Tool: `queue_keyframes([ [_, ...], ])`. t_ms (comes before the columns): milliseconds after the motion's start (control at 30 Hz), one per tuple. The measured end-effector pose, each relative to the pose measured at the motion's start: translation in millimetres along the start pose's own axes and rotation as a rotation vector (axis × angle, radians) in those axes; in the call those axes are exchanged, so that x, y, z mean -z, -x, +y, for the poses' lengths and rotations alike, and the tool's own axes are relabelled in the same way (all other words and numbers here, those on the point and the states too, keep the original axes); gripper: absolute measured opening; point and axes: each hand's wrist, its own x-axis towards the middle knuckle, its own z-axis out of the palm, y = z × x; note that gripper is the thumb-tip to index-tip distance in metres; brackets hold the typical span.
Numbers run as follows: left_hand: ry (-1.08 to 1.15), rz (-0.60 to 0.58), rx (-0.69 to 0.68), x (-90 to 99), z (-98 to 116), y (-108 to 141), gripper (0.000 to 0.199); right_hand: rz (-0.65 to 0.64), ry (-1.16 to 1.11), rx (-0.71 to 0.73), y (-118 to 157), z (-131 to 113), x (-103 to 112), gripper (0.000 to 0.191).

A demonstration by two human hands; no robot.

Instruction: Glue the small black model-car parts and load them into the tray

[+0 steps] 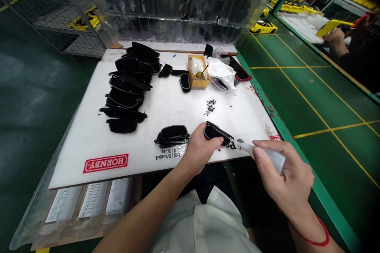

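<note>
My left hand is closed on a black, glossy oblong part, its thumb pressed on the near side. My right hand grips a translucent white squeeze bottle with a long tapered nozzle. The nozzle's tip points left and reaches the right end of the part; whether it touches cannot be made out. Left of my left hand lies a small stack of similar black parts. Beyond the held part is a scatter of tiny black pieces.
A long pile of black parts covers the board's left side. Behind stand a small yellow box with a brush-like stick, a white bag and a phone. Plastic-wrapped trays wall the back. A co-worker's hand shows far right.
</note>
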Motion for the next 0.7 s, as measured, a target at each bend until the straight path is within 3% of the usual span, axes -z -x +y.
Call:
queue_keyframes([
  [333,-0.032,-0.024,-0.003,0.3,3.0,0.8,0.017,0.065,-0.013,0.031,0.2,2.2,1.5,0.014],
  [700,-0.049,-0.022,-0.025,1.3,-1.1,0.3,0.017,0.044,-0.029,0.04,-1.2,3.0,0.0,0.013],
])
